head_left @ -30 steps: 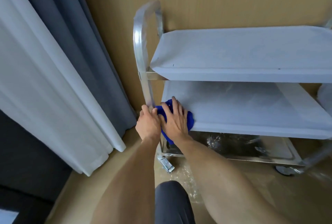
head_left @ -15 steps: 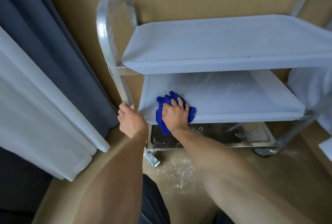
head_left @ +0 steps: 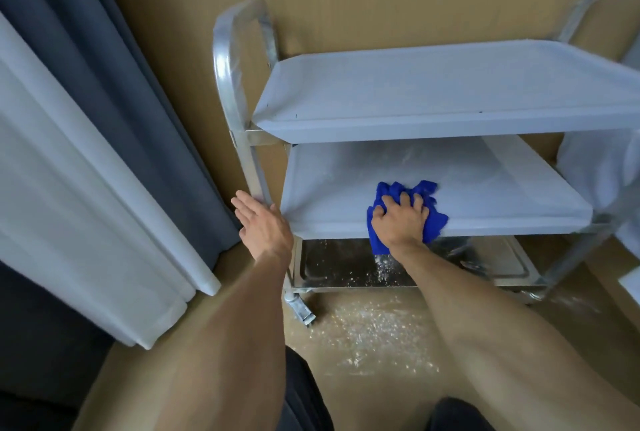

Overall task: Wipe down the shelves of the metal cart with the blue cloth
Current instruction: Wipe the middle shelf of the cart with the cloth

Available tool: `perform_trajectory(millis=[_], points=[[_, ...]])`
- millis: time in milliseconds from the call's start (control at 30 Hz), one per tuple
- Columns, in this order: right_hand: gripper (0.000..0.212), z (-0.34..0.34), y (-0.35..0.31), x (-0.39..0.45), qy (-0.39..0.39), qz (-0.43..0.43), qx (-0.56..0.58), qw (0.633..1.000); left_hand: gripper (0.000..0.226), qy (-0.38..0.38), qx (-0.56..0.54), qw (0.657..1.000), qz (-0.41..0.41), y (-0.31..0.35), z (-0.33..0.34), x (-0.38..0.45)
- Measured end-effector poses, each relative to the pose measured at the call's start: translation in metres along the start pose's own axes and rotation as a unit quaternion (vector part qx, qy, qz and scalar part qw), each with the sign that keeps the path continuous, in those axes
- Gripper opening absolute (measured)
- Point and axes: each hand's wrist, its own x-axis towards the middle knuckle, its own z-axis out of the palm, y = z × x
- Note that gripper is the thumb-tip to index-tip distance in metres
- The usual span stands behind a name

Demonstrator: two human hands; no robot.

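Note:
A three-shelf metal cart (head_left: 239,112) stands against a wooden wall. Its top shelf (head_left: 433,84) and middle shelf (head_left: 502,185) look covered in pale film; the bottom shelf (head_left: 339,264) is bare shiny metal. The blue cloth (head_left: 434,223) lies bunched on the middle shelf's front edge, partly hanging over it. My right hand (head_left: 401,219) presses down on the cloth with its fingers curled into it. My left hand (head_left: 263,223) is flat with fingers apart, beside the cart's left front post and holding nothing.
Grey and white curtains (head_left: 104,153) hang close on the left. The cart's front left caster (head_left: 301,309) sits on a glossy brown floor (head_left: 374,337). White fabric (head_left: 599,167) shows at the right end of the cart. My knees are at the bottom edge.
My right hand has slid the blue cloth rightward along the middle shelf's front edge. My left hand has let go of the cart's left post and opened flat beside it.

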Motion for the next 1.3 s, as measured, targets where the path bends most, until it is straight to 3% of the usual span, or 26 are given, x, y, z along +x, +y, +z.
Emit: perform_trajectory(millis=[100, 233, 400, 533, 667, 733, 833, 933, 1000, 1133, 1300], points=[[0.047, 0.014, -0.076, -0.015, -0.040, -0.112, 0.030, 0.992, 0.072, -0.007, 0.046, 0.999, -0.001, -0.004, -0.006, 0.000], [0.034, 0.027, -0.128, -0.019, -0.073, -0.159, 0.031, 0.984, 0.074, -0.014, 0.080, 0.997, -0.013, -0.010, -0.010, 0.005], [0.034, 0.024, -0.089, -0.016, -0.038, -0.120, 0.025, 0.992, 0.072, -0.016, 0.070, 0.996, -0.060, 0.005, -0.001, -0.002], [0.035, 0.010, -0.035, -0.002, -0.033, -0.059, 0.014, 0.998, 0.064, -0.009, -0.005, 0.994, -0.111, 0.018, 0.009, -0.012], [0.038, -0.004, 0.036, 0.004, -0.002, 0.033, -0.005, 0.999, 0.061, 0.048, -0.035, 0.987, -0.151, 0.035, 0.019, -0.026], [0.041, -0.010, 0.047, 0.000, -0.010, 0.046, -0.010, 0.999, 0.048, 0.075, -0.015, 0.990, -0.117, 0.050, 0.026, -0.053], [0.043, -0.013, 0.042, 0.002, -0.034, 0.040, -0.010, 0.999, 0.026, 0.030, 0.021, 0.999, -0.002, 0.073, 0.042, -0.093], [0.045, -0.013, 0.042, 0.007, -0.058, 0.019, -0.018, 0.998, 0.033, -0.052, 0.074, 0.987, 0.133, 0.096, 0.063, -0.095], [0.047, -0.012, 0.050, 0.010, -0.060, -0.001, -0.016, 0.998, 0.041, -0.111, 0.137, 0.968, 0.176, 0.117, 0.077, -0.090], [0.043, -0.014, 0.071, 0.017, -0.043, -0.023, -0.005, 0.999, 0.064, -0.201, 0.226, 0.950, 0.078, 0.159, 0.092, -0.094], [0.042, -0.023, 0.141, 0.038, -0.005, 0.053, 0.000, 0.999, 0.071, -0.195, 0.224, 0.954, 0.034, 0.173, 0.108, -0.094]])
